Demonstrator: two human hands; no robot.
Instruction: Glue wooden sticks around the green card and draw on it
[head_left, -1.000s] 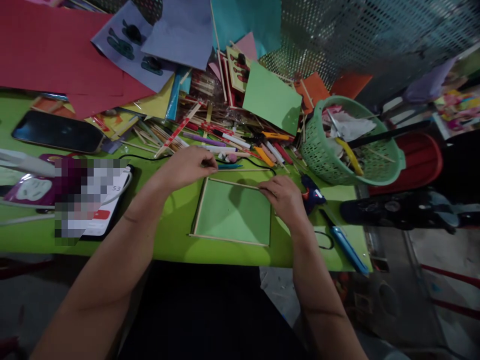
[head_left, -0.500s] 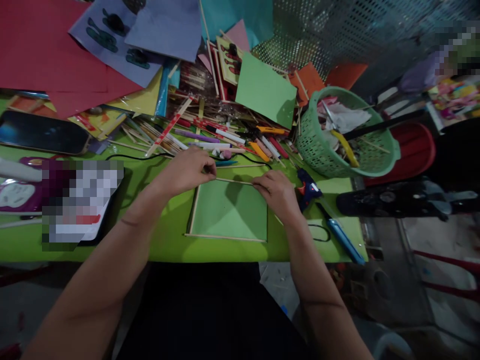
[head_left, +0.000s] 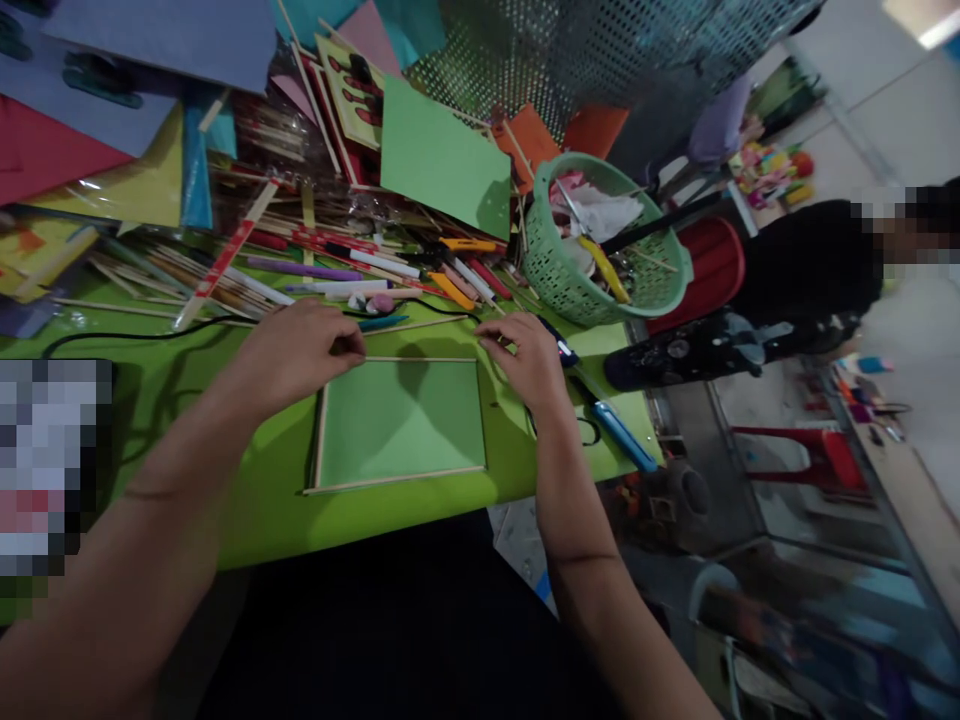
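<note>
A green card (head_left: 405, 425) lies on the table, with thin wooden sticks along its left, front and back edges. At the back left corner is my left hand (head_left: 300, 350), its fingers curled and closed on the end of the back wooden stick (head_left: 424, 359); the fingertips are partly hidden. My right hand (head_left: 529, 360) hovers just beyond the back right corner, apart from the stick, thumb and fingers loosely bent with a gap between them. Right of it lie a dark blue glue gun (head_left: 559, 342), partly covered by that hand, and a blue cutter knife (head_left: 624, 435).
Pens, markers and loose sticks (head_left: 300, 255) crowd the table's back. A green basket (head_left: 600, 250) of scraps stands back right, before a red container (head_left: 709, 270). A blurred-out screen (head_left: 52, 450) lies left. Another person (head_left: 810, 260) is at the right.
My view has swung to the right, so the table things sit further left. My right hand has let go of the back stick and moved slightly off to the right; my left hand stays at its left end.
</note>
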